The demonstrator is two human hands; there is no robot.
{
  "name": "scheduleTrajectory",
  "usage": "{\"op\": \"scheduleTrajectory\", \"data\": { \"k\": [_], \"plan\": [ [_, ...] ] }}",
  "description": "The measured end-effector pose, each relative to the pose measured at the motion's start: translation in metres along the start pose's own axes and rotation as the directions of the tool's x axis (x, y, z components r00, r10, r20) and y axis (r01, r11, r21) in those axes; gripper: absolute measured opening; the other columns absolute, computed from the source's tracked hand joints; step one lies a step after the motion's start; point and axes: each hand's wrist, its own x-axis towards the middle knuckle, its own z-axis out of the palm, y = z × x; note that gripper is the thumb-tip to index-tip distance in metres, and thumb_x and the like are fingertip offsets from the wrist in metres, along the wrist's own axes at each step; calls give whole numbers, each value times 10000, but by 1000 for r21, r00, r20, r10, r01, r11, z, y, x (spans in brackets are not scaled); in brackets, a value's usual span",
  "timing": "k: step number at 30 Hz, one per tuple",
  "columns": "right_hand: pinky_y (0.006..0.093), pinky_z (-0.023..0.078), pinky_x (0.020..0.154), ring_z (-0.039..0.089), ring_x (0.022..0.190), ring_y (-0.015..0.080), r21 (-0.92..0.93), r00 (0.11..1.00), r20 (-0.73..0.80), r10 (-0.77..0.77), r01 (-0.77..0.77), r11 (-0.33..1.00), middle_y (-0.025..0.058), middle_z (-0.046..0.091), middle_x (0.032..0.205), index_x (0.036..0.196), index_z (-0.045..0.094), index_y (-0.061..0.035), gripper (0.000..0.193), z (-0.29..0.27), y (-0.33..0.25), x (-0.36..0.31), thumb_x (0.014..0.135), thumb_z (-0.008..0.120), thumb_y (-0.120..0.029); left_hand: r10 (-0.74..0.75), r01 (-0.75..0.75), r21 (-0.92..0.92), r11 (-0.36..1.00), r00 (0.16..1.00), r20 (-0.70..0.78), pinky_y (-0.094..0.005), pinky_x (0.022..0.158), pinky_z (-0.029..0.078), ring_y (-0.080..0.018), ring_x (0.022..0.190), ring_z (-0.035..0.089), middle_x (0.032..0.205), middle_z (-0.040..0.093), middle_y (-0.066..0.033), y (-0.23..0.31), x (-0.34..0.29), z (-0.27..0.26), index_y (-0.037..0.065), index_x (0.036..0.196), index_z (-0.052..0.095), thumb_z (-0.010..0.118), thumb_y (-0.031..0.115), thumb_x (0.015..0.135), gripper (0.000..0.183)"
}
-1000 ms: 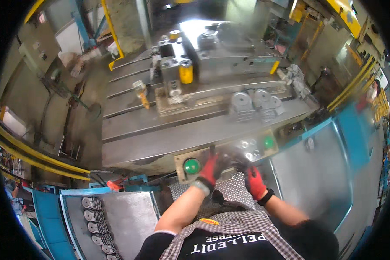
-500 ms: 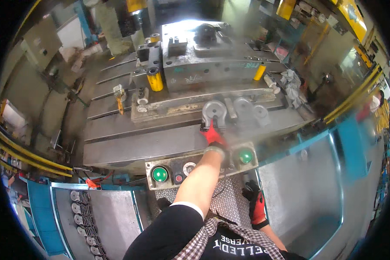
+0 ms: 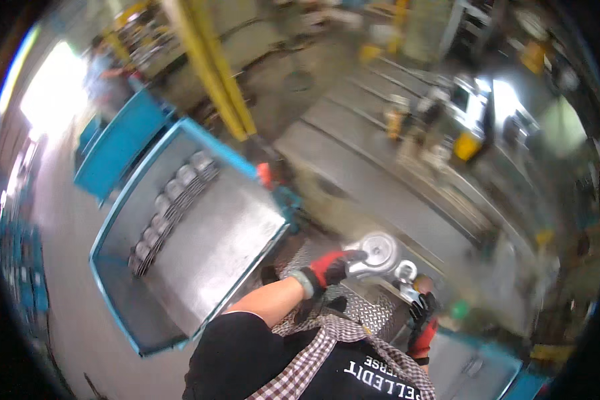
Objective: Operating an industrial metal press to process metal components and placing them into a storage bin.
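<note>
Several grey parts (image 3: pixel 173 189) line the blue-edged table (image 3: pixel 213 247) near yellow rails (image 3: pixel 210 67).

upper left, a blurred co-worker (image 3: pixel 105 80) stands between a bright opening (image 3: pixel 53 90) and yellow posts (image 3: pixel 213 70), a blue cart (image 3: pixel 123 141) just in front. a dark round disc (image 3: pixel 299 81) shows to the right of the posts — an orange-red object (image 3: pixel 265 175), kind unclear, sits near their lower end. far left — blue structures (image 3: pixel 23 277), details smeared, border a grey floor (image 3: pixel 67 233) that runs down past the cart.
</note>
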Motion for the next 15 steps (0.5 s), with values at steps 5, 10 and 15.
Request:
{"op": "scheduleTrajectory", "data": {
  "k": [5,10,15],
  "plan": [
    [357,398,899,506,1065,215,22,946,298,125,-138,990,82,474,1257,1324,355,-72,593,83,25,42,911,331,-497,137,-266,-454,850,945,-297,-307,744,516,-201,914,597,1038,603,-106,42,-156,-150,19,1143,520,579,132,835,334],
    [387,377,939,456,1131,246,-12,830,530,172,-195,981,102,417,1315,1338,321,-48,614,200,75,99,907,356,-485,317,-794,-317,519,524,-791,-375,736,535,-231,887,610,1025,606,-104,38,-242,-319,60,1125,528,580,130,825,312],
    [369,383,935,460,1115,239,-123,899,403,169,-129,984,112,416,1306,1342,317,-60,575,345,117,145,918,373,-444,371,-981,-43,187,112,-922,-409,866,482,-276,978,580,1119,574,-142,68,-309,-466,24,1189,487,536,198,854,381]
  ]
}}
